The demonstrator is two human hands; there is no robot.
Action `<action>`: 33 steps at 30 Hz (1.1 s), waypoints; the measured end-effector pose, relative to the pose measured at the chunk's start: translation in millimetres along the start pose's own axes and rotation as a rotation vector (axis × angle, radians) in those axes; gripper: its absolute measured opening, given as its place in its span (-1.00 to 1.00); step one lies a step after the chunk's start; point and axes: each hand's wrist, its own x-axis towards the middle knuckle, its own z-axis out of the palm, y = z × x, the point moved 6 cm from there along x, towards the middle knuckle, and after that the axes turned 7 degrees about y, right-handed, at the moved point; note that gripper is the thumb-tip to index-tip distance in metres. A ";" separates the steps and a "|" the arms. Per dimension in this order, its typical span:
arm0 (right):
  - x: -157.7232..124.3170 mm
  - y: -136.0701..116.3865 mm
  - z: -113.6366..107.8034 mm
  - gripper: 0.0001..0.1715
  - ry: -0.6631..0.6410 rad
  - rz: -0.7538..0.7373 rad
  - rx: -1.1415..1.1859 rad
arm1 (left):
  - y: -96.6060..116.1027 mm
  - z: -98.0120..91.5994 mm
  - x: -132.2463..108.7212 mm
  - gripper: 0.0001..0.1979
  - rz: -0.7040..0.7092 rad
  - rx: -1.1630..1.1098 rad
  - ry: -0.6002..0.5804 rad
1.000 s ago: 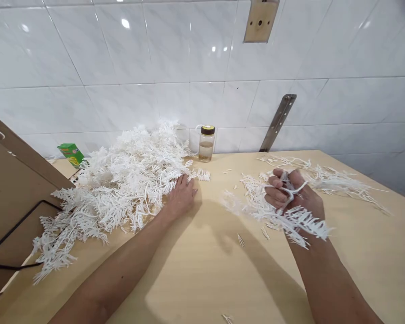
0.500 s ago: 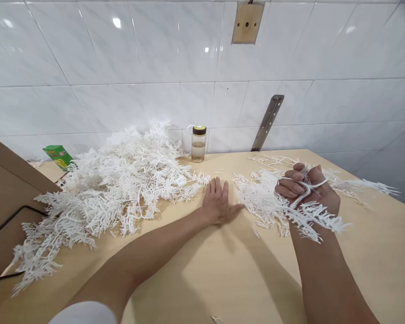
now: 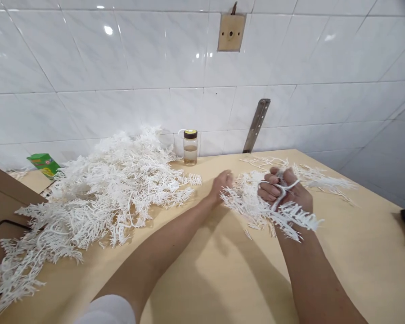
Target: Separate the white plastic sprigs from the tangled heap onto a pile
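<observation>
Head view: right hand (image 3: 297, 194) clenches a white sprig (image 3: 300, 217); left hand (image 3: 220, 185), grasp unclear, is near it. Left of both lie a sprig heap (image 3: 121, 180) and a green box (image 3: 44, 164), lettering illegible.

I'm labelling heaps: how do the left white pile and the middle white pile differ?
The left pile is far larger and higher than the middle pile. The middle pile lies between the left hand and right hand; the left pile sits apart from both. Both piles are white, feathery and on the table.
</observation>
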 end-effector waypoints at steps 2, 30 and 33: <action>-5.3 9.8 14.1 -0.64 -0.051 0.075 0.000 | -0.7 -26.9 -5.0 -0.34 -0.034 -0.110 -0.024; -44.5 106.3 77.7 -0.64 -0.419 0.299 -0.403 | -0.1 -145.4 -99.2 -0.85 -0.062 -0.197 0.116; -40.6 102.4 73.3 -0.59 -0.402 0.205 -0.464 | -7.6 -150.7 -96.1 -0.76 -0.148 -0.255 0.136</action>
